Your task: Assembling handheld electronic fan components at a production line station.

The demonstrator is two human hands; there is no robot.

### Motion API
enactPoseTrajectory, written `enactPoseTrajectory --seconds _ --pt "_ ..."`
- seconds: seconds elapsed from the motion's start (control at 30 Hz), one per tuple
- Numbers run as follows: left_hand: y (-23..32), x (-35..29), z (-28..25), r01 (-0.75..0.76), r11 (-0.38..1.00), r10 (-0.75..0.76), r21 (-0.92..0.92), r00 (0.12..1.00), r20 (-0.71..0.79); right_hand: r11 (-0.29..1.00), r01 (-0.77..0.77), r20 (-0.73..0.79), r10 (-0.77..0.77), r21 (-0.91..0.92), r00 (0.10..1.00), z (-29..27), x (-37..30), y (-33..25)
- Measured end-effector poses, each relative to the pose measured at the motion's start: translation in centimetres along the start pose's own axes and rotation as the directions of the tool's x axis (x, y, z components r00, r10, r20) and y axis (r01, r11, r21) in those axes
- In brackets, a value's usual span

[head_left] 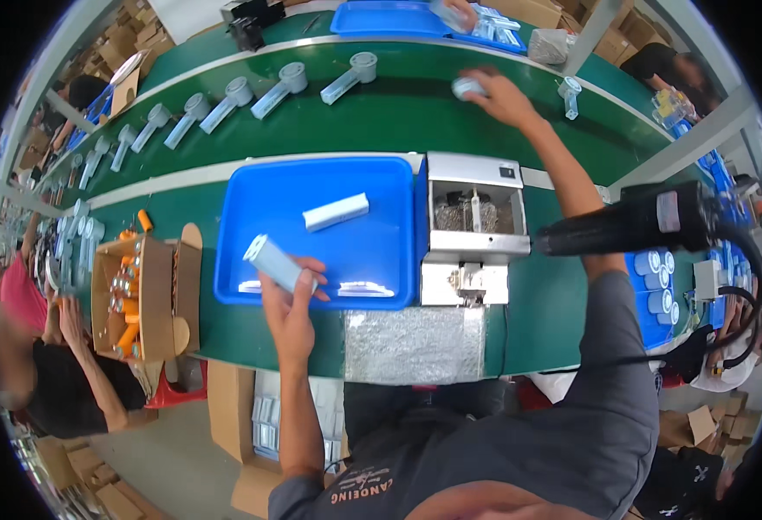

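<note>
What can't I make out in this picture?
All in the head view:
White part: blurred, partly covered by the right hand.
Pale blue part's lower end: hidden by the left hand.
Another person's hand: blurred, at the top edge.
Cardboard box's bottom: hidden by its wall and contents.

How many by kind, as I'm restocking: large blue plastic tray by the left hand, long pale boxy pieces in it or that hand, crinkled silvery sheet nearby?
Large blue plastic tray: 1
Long pale boxy pieces: 2 (one in the tray, one in the left hand)
Crinkled silvery sheet: 1
Total: 4
</note>
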State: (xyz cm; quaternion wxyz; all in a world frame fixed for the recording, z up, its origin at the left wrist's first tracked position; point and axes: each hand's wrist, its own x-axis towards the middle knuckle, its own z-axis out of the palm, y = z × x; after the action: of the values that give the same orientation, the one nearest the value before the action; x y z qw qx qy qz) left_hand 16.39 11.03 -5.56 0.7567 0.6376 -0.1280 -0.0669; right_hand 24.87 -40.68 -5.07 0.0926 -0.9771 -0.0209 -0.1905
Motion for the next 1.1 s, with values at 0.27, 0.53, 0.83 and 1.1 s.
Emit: enactPoseTrajectory --seconds 0.27,0.53,0.83,1.1 --pt "1.0 -4.5 -0.2 0.177 0.955 -0.124 -0.239 0.967 0.223 -0.059 -0.073 0.092 0.781 0.996 0.618 -13.5 -22.0 -10.2" --pt "0.9 -7.6 3.0 0.372 0.852 -0.279 -0.369 0.918 0.282 0.051 0.021 -0.042 0.461 0.998 0.886 -17.3 -40.1 -29.6" --pt "1.6 -10.8 7.1 0.425 0.786 -0.297 -0.449 0.897 0.329 0.616 -0.317 0.094 0.367 0.721 0.926 -9.8 -31.0 -39.1" --pt "1.8 -12.4 7.8 0.249 0.904 -0.172 -0.348 0.956 0.238 0.718 -0.429 0.187 0.394 0.548 0.9 -8.7 -30.9 -38.6"
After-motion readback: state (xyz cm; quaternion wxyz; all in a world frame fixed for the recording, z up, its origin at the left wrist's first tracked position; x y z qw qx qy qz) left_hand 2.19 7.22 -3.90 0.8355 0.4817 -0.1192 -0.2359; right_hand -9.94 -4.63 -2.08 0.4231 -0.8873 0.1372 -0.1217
